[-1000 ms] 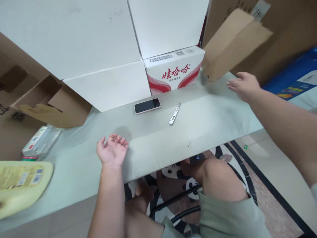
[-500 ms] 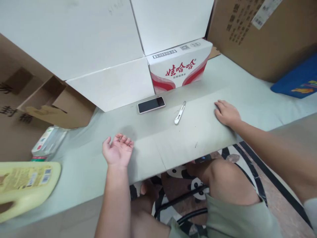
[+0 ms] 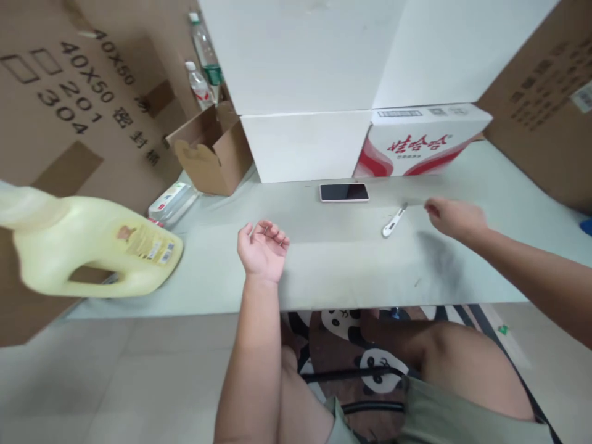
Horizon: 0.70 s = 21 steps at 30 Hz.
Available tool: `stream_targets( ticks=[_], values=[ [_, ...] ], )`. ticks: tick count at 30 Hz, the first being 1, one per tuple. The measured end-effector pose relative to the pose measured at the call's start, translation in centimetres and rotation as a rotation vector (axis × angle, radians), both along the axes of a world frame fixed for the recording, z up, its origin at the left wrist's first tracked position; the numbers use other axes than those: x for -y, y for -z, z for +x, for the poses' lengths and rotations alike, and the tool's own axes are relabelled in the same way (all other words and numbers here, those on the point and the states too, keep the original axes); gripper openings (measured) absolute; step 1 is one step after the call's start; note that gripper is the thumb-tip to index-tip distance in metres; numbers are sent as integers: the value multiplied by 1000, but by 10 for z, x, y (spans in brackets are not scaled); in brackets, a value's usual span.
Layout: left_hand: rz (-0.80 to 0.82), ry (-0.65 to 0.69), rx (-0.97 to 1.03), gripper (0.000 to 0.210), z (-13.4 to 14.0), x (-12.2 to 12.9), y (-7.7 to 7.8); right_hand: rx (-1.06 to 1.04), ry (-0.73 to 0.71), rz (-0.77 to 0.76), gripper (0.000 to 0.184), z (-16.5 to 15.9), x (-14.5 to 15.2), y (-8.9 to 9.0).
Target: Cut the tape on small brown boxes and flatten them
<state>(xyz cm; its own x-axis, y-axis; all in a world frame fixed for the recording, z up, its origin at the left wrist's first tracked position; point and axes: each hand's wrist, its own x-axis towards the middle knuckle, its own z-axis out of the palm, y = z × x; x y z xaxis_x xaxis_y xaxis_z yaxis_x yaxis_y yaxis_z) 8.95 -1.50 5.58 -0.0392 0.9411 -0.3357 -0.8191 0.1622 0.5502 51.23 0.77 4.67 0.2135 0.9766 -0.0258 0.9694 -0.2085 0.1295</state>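
I see the left hand (image 3: 264, 253) loosely open, empty; I can't tell if the curled right hand (image 3: 457, 219) holds anything. Brushing the nearby knife (image 3: 394, 222) risks a cut.

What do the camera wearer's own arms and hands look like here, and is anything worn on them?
Both the left hand and the right hand are ungloved. The left forearm and right forearm are bare, with no sleeve, watch or bracelet in view. The fingers are too small and soft in the picture to tell about rings.
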Motion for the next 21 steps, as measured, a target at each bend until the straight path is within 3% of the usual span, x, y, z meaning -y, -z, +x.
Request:
stream_targets(
  ticks=[3,6,11,14,18,21],
  values=[
    [15,-40,50,32,-18,5,-2,-62,-147,64,28,-85,-29,-3],
    [38,-70,76,34,-33,10,-4,-235,-397,147,22,-184,-57,-4],
    [39,-86,109,36,-51,14,-2,-429,-769,248,32,-346,-115,-24],
    [44,-107,125,35,-58,15,-1,-513,-911,316,29,-422,-160,-34],
    [27,-132,169,34,-65,16,-1,-590,-925,298,22,-475,-204,-39],
    [-1,-153,161,31,-67,15,-1,-601,-858,353,12,-468,-193,-45]
  ],
)
